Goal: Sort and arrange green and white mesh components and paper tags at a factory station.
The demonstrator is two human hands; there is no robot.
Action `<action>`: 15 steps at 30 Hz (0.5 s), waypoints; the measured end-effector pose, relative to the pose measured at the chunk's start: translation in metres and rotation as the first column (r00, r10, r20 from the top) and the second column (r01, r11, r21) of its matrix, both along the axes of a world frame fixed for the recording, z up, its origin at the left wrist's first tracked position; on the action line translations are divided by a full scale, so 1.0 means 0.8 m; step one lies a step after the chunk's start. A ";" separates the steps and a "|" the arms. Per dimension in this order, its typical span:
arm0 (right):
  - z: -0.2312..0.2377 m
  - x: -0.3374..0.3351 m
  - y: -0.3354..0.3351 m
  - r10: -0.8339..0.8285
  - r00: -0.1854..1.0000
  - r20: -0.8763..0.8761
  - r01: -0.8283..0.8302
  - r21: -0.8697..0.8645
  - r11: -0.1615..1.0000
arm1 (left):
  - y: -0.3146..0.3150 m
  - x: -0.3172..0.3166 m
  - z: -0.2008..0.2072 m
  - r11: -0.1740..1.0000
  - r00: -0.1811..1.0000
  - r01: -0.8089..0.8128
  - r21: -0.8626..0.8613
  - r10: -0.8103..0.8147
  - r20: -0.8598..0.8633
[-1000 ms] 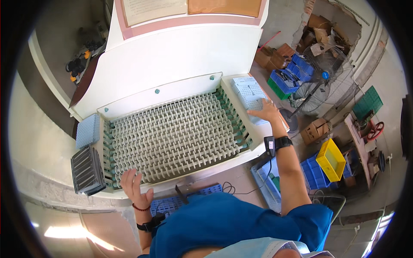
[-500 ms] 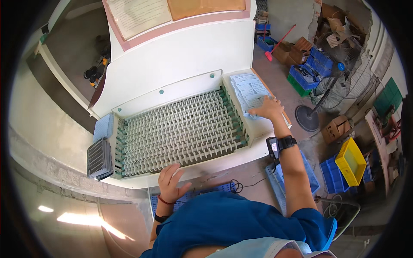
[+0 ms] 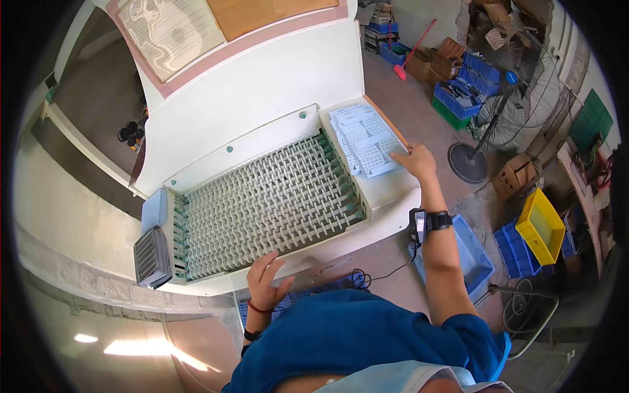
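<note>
My right hand [image 3: 419,164] is at the right edge of a loose pile of printed paper sheets [image 3: 370,137] on the machine's right ledge. Its thumb reaches toward the sheets' corner and its other fingers are partly bent, with nothing visible in them; whether it touches the paper I cannot tell. Before the machine's front edge my left hand [image 3: 265,285] hangs with fingers apart, holding nothing. Between the ledges lies a bed of rollers [image 3: 262,196] set with many pale discs. A stack of dark grey flat pieces [image 3: 152,257] stands at the machine's left end.
Beside the dark stack lies a light blue pad [image 3: 154,209]. A white panel [image 3: 255,92] rises behind the rollers. To the right stand a fan [image 3: 468,160], a yellow crate [image 3: 540,219] and blue crates [image 3: 514,249]. A blue tray [image 3: 475,255] and a cable [image 3: 386,278] are below my right arm.
My right hand has moved from over the sheets to their right edge, its fingers more bent. The view has shifted, so the machine sits further left. My left hand keeps its pose.
</note>
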State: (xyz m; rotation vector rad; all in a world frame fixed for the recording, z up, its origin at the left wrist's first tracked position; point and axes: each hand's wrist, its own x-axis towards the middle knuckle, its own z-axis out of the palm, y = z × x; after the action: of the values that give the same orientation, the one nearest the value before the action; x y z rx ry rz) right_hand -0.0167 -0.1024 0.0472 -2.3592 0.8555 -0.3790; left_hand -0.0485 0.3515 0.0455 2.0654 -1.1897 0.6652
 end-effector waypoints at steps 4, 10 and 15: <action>-0.025 -0.009 -0.019 -0.046 0.984 0.174 0.003 0.236 0.972 | -0.010 0.008 -0.007 0.999 0.999 0.008 0.031 -0.007 -0.034; -0.014 -0.016 0.002 -0.094 0.952 0.291 -0.014 0.348 0.937 | -0.027 0.009 -0.017 0.997 0.997 0.055 0.058 -0.051 -0.063; -0.023 -0.024 -0.001 -0.145 0.954 0.264 0.031 0.393 0.919 | -0.044 0.021 -0.021 0.982 0.986 0.156 0.103 -0.148 -0.083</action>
State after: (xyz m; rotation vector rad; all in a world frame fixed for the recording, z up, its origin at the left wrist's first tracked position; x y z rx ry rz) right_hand -0.0363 -0.1031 0.0286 -1.8509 0.8141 -0.5255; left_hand -0.0320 0.3164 0.0291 2.0440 -1.3508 0.4563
